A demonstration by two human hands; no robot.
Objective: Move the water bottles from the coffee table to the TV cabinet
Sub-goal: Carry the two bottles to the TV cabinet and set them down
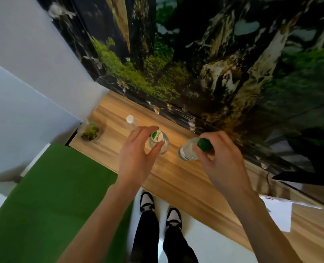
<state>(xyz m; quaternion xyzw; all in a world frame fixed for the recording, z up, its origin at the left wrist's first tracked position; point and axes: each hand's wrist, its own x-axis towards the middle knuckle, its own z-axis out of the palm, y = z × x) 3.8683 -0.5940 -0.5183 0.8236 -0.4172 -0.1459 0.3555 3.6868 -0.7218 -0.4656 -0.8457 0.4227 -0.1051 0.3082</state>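
Item: TV cabinet [176,179], wooden top, centre of frame. On it, three water bottles. White-capped bottle [130,121], upper left of centre, untouched. Green-and-white-capped bottle [158,142]: my left hand [138,156] half open, fingers loosely around its neck. Green-capped bottle [191,150], tilted: my right hand [220,158] pinches its cap. Risk (my judgement): letting go while it leans could topple it toward its near neighbour.

On the TV cabinet [176,179], running from centre left to lower right of the frame, three water bottles [158,142] stand in a row, a plant bowl [90,132] at its left end, papers [278,215] lower right.
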